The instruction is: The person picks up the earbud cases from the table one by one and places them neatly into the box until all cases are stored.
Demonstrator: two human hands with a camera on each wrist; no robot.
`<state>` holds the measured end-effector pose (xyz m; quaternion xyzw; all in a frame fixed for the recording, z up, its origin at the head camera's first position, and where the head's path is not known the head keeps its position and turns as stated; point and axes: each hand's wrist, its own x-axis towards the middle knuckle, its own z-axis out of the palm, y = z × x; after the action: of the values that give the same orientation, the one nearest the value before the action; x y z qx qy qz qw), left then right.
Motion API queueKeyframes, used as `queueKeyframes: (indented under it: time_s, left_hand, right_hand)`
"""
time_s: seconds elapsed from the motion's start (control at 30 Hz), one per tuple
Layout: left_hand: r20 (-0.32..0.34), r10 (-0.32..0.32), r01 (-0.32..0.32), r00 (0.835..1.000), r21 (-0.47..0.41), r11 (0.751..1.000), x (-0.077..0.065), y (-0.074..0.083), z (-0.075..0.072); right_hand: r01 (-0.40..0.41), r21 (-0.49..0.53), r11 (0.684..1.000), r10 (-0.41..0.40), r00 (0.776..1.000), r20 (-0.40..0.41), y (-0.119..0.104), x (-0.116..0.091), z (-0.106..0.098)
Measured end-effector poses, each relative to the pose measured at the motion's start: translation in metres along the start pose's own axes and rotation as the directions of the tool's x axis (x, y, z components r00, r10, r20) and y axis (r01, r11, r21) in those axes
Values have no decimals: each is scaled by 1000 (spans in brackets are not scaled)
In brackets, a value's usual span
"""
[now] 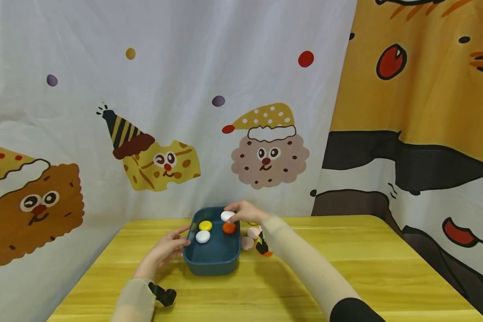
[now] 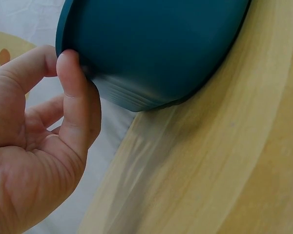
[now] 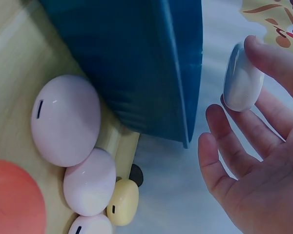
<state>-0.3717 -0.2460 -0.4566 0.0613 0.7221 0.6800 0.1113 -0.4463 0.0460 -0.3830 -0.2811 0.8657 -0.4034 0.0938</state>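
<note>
A blue-green rectangular bin point(image 1: 215, 257) stands on the table. My left hand point(image 1: 167, 249) pinches its left rim between thumb and fingers, as the left wrist view shows. Inside lie a yellow oval piece point(image 1: 205, 226), a white oval piece point(image 1: 203, 237) and an orange oval piece point(image 1: 229, 228). Over the bin's far right corner, my right hand point(image 1: 247, 212) holds another smooth white oval piece point(image 3: 241, 83) between thumb and fingertips. From the right wrist view, this piece is up beyond the bin's rim, with the other fingers loosely bent.
Right of the bin, pale pink oval pieces point(image 3: 66, 122) with small black slots lie on the wooden table point(image 1: 326, 255), beside a yellow piece point(image 3: 123, 202) and an orange-red piece point(image 3: 12, 200). Behind the table hangs a white cloth point(image 1: 213, 179) printed with cartoons.
</note>
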Motion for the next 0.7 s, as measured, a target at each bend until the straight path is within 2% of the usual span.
queueKeyframes:
  time_s: [0.27, 0.7]
  left_hand:
    - [22, 19, -19, 1000, -3, 1000, -2, 2, -1]
    - [30, 30, -30, 999, -10, 1000, -1, 0, -2]
  right_hand:
    - [-27, -13, 1000, 26, 1000, -10, -7, 9, -4]
    - [-45, -11, 999, 45, 999, -4, -10, 21, 4]
